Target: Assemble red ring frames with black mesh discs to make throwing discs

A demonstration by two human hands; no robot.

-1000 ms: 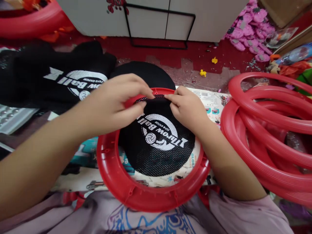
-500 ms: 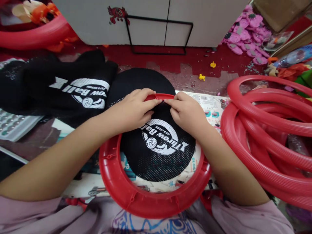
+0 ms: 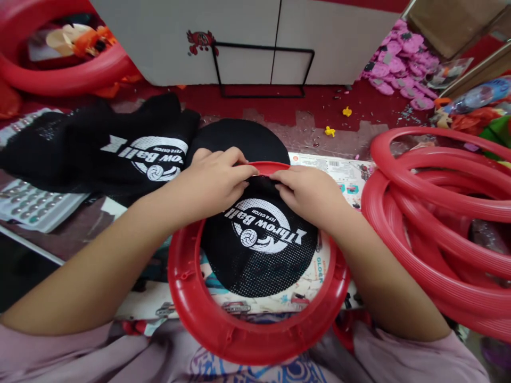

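Observation:
A red plastic ring [image 3: 255, 338] lies in front of me with its ribbed hollow side up. Inside it is a black mesh cloth [image 3: 259, 271] with white "Throw Ball" print. At the ring's far edge, my left hand [image 3: 219, 183] pinches the cloth's edge against the rim from the left. My right hand [image 3: 309, 191] does the same from the right, fingertips a short gap from the left ones. Both hands are closed, and the palms hide parts of the ring. Another round black cloth [image 3: 239, 138] lies just beyond.
Printed black cloths [image 3: 91, 143] lie at the left over a tray of round silvery pieces [image 3: 35, 205]. Red rings [image 3: 431, 207] are stacked at the right. A black wire frame [image 3: 263, 48] stands by a white box [image 3: 167, 48]. Pink pieces [image 3: 399, 64] are heaped far right.
The fingertips have moved slightly apart and now press on the cloth's edge at the rim. The whole view has shifted a little, with things appearing slightly lower.

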